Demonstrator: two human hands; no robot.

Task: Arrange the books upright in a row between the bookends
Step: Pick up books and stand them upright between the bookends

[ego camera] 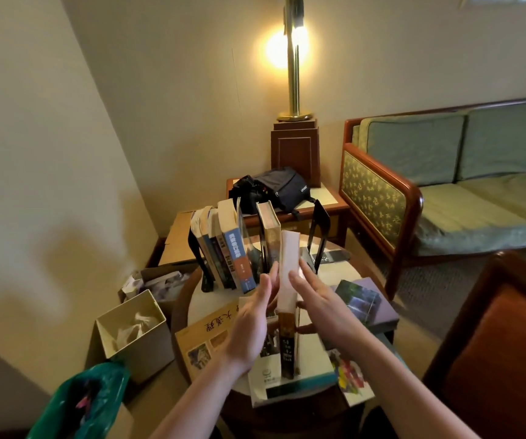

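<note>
We hold one book (288,299) between both hands above the middle of the table (206,301). Its long axis runs from our body toward the far edge, with the far end raised. The spine faces up at the near end; it is brown and dark with pale lettering. The white page block faces up at the far end.

The left hand (250,324) lies flat against the book's left side, fingers extended and close together. The right hand (322,304) presses the right side with fingers extended, and its thumb (306,328) hooks under the book.

A row (223,248) of upright books stands near the far-left edge, leaning against the left bookend (201,258). One further book (271,232) stands apart to the right of the row. The right bookend (318,232) stands near the far-right edge, well apart from that book.

Flat books lie on the near part of the table: a tan one (204,340) at the left edge and a purple one (369,305) at the right edge.
</note>
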